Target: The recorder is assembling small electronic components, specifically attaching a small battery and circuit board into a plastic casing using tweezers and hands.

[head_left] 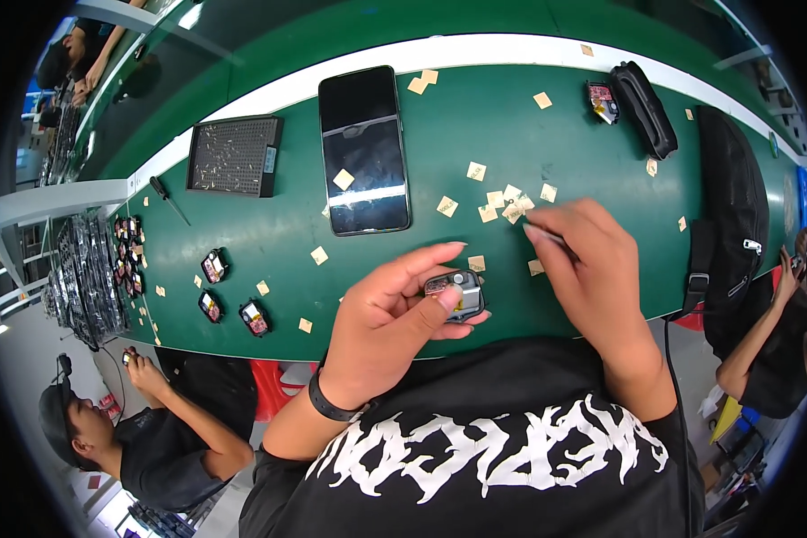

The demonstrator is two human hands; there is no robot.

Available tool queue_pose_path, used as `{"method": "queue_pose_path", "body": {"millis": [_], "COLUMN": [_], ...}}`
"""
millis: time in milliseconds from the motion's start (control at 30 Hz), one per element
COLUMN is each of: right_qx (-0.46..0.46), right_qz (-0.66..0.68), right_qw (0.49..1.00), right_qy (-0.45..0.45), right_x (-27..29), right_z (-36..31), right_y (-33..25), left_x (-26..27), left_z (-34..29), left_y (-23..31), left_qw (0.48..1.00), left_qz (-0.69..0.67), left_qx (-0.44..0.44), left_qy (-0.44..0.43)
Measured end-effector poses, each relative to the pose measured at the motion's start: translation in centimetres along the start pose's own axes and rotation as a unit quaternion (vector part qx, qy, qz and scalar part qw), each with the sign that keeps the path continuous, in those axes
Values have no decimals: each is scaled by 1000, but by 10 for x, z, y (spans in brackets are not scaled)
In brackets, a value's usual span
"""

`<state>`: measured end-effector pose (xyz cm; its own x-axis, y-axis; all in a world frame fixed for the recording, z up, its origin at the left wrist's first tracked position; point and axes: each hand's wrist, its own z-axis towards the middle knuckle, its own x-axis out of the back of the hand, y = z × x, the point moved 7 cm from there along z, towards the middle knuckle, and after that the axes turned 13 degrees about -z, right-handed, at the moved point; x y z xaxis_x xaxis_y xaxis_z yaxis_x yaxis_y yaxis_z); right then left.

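Two bare hands of mine are working on the green tabletop, nearer me than the black phone. With my left hand I am gripping a small grey device casing, thumb across it, below the phone's near end and slightly right. My right hand is reaching in on the phone's right, its fingers drawn together beside a cluster of pale squares; whether they are gripping something slim I cannot tell. One loose square is lying on the phone itself. Left of the phone, a dark tray is holding tiny pieces; a screwdriver is lying farther left, and three open casings are resting nearer me.
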<state>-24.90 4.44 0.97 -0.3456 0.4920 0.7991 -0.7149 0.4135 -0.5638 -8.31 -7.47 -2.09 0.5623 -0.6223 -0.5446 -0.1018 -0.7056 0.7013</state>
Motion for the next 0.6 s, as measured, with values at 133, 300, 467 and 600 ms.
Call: {"method": "queue_pose_path", "body": {"millis": [133, 300, 467, 600], "right_qx": [17, 6, 25, -49], "right_qz": [-38, -57, -46, 134], "right_qw": [999, 996, 998, 989], "right_qy": [-30, -75, -46, -45], "right_x": [-17, -26, -20, -14], "right_z": [17, 25, 24, 14], "right_y": [4, 8, 7, 20], "left_x": [1, -5, -10, -18], "left_z": [-3, -4, -5, -8], "left_y": [-4, 3, 2, 4], "left_qw": [1000, 1000, 995, 996], "left_qz": [-2, -13, 0, -20], "left_qx": [21, 22, 97, 86], "left_qy": [0, -10, -25, -25]}}
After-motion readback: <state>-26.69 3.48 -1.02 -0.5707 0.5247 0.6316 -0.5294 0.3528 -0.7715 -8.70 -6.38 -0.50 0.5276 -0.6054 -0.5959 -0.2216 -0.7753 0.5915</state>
